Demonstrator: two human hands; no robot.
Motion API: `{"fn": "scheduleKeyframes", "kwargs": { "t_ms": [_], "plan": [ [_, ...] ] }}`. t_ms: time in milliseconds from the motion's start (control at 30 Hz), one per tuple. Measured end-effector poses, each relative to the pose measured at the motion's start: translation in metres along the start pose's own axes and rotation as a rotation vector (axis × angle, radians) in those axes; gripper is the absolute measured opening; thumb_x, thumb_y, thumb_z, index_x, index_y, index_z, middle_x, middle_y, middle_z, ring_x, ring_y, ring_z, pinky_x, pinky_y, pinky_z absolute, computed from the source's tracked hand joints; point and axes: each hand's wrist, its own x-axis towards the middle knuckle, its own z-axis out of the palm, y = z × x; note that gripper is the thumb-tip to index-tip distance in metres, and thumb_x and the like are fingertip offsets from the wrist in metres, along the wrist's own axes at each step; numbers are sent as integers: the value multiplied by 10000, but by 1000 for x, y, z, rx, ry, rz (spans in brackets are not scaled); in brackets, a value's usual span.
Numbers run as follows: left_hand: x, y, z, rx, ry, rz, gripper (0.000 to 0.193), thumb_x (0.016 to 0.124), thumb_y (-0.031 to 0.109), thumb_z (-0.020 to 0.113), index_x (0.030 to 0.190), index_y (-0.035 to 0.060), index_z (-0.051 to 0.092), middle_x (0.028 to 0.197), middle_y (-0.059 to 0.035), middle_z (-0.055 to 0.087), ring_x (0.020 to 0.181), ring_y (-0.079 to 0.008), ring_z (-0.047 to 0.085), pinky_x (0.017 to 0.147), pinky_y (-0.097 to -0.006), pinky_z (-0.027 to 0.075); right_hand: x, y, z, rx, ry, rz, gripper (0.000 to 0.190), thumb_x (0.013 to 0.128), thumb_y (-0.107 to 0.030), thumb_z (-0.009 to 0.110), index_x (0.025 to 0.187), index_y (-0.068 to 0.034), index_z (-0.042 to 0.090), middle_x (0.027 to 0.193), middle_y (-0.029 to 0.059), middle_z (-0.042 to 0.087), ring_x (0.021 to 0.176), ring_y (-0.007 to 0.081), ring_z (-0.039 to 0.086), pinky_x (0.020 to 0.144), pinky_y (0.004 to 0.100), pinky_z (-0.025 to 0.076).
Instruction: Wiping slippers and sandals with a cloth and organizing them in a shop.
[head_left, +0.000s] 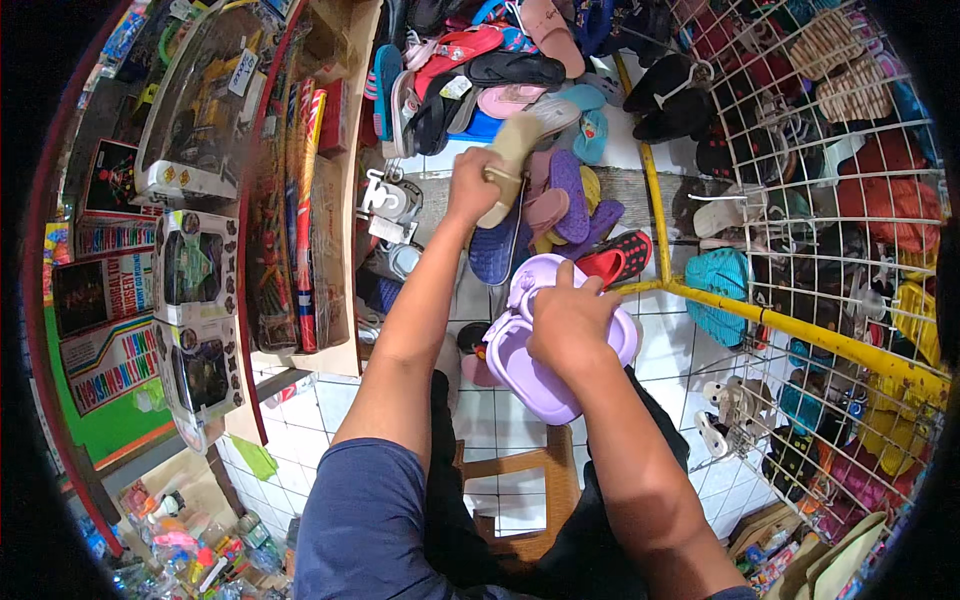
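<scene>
My left hand (474, 186) grips a beige slide sandal (513, 154) by its strap side, and the sandal's far end is blurred. Under it lies a dark blue slipper (495, 244). My right hand (574, 319) holds a pair of light purple clogs (551, 375), its fingers across the top and partly covering them. Just beyond the clogs rests a red shoe with black dots (619, 259). Purple sandals (568, 187) and a pink sandal (546, 211) lie on the floor to the right of the beige one.
A heap of mixed footwear (495, 71) covers the far floor. To the right, a white wire rack (810, 259) hung with shoes stands beside a yellow metal bar (810, 326). Shelves with boxed toys (196, 266) line the left. A wooden stool (559, 487) is between the legs.
</scene>
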Motion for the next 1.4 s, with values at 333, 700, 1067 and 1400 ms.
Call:
{"fn": "scheduleKeyframes", "kwargs": {
  "t_ms": [333,700,1067,1400],
  "plan": [
    [-44,-68,-77,837,132,-739,959,654,319,818,1509,206,397,1605,-224,249,1468,-449,222,1192,-566,201,-1,7,0,6,24,-13,481,672,-219,787,1120,-55,734,1426,172,467,1204,466,522,966,661,418],
    [-79,-50,-71,1018,-239,-424,339,853,113,648,1192,118,655,1331,-127,505,1173,-350,531,932,-524,438,-4,17,-1,-6,32,-9,493,688,-215,777,1149,-50,721,1421,181,467,1200,462,526,956,653,434],
    [-70,141,-93,231,-143,-224,526,738,361,828,1118,37,662,1077,-193,619,971,-365,635,867,-434,519,-23,45,-18,218,121,76,445,766,-266,732,1183,-112,714,1538,215,326,1262,546,437,963,742,373],
    [-183,391,-224,-956,-142,-715,424,968,174,658,1339,126,457,1190,-128,609,1010,-257,688,818,-350,591,-75,55,10,765,708,123,346,759,-328,770,1038,-122,763,1580,314,208,1331,558,387,1058,612,392]
  ]
}}
